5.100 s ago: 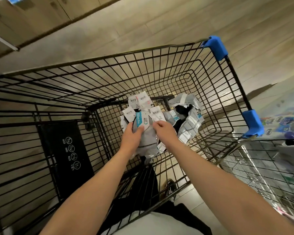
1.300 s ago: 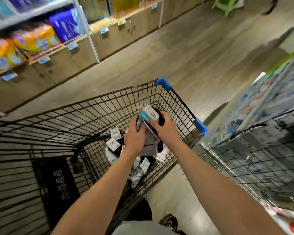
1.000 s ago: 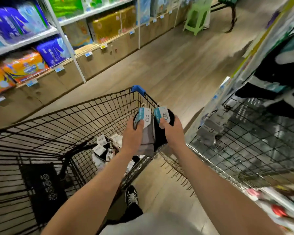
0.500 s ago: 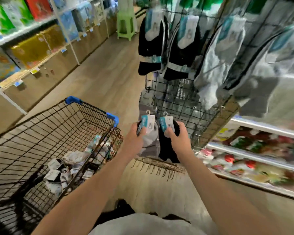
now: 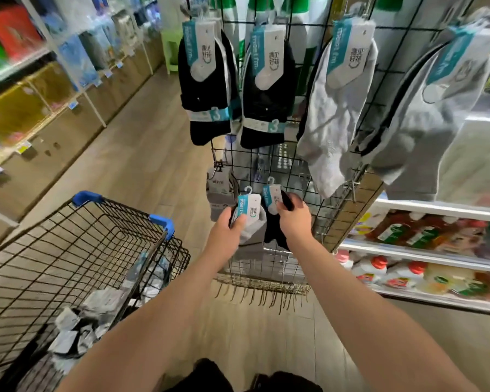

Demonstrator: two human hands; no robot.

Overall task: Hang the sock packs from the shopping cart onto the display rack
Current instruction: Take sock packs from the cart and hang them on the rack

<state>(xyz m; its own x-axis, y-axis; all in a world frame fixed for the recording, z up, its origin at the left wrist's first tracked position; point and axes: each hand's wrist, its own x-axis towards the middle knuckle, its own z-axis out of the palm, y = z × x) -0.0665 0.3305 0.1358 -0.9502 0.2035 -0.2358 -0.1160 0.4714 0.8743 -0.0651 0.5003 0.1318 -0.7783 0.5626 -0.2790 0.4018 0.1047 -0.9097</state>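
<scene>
Both bare arms reach forward, nearly parallel. The left hand [image 5: 226, 230] pinches a grey sock pack [image 5: 253, 224], thumb on its front. Just right of it and slightly higher, the right hand [image 5: 293, 219] grips a black sock pack [image 5: 273, 232], its back showing.

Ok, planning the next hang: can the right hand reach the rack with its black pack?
Probably yes: the right hand holds the black pack close before the rack, hook upward, nothing between them. The left hand and grey pack sit beside, not across.
</scene>
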